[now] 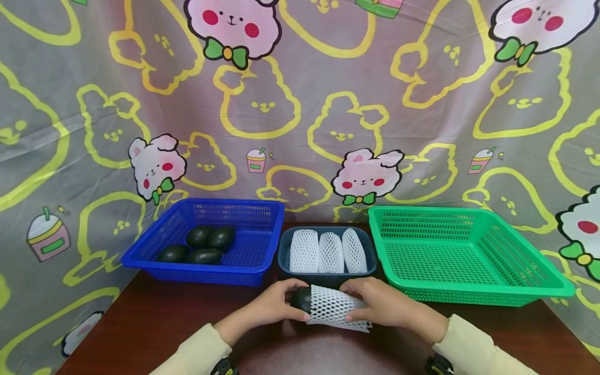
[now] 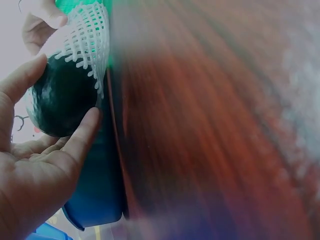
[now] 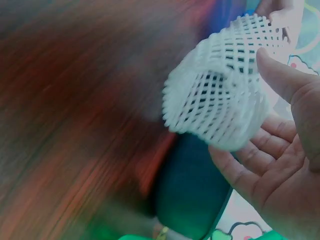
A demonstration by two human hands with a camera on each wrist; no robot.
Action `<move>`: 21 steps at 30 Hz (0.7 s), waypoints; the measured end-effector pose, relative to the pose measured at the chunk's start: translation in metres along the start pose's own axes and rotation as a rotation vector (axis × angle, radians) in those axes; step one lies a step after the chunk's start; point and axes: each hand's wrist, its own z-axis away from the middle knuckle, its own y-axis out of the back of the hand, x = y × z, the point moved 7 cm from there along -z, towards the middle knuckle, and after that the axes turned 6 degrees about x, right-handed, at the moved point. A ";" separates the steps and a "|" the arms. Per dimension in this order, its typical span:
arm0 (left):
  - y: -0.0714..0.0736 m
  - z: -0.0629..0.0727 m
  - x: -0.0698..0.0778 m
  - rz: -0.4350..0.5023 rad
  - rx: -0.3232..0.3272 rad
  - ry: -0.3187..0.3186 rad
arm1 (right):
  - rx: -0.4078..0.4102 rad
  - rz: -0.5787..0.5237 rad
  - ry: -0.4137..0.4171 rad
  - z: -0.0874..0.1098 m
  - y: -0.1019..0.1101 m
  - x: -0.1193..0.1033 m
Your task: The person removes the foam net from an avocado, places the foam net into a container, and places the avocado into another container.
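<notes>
A dark green avocado (image 1: 300, 299) sits partly inside a white foam net sleeve (image 1: 334, 308), above the table's front part. My left hand (image 1: 273, 303) grips the avocado's bare end, thumb on one side and fingers on the other, as the left wrist view shows with the avocado (image 2: 62, 102) bulging out of the netting. The sleeve's other end is held by my right hand (image 1: 383, 302), thumb against the mesh and fingers around the far side. In the right wrist view the net sleeve (image 3: 220, 90) has a loose, partly flattened open end.
A blue basket (image 1: 262, 269) with several avocados (image 1: 222, 238) stands at the left. Behind my hands, a dark tray (image 1: 284, 260) holds three white net sleeves (image 1: 304, 251). At the right is a green basket (image 1: 469, 291). A patterned cloth (image 1: 300, 130) hangs behind the brown table (image 1: 154, 317).
</notes>
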 end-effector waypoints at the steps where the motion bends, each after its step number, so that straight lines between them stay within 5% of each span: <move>1: 0.000 0.000 0.001 0.001 0.000 -0.002 | -0.006 0.004 -0.004 -0.002 -0.001 -0.002; 7: -0.001 0.003 0.006 0.025 -0.009 -0.005 | -0.012 0.043 -0.016 -0.010 -0.007 -0.008; 21: 0.011 0.011 0.005 0.023 0.018 -0.001 | 0.116 0.101 0.021 -0.007 0.012 -0.015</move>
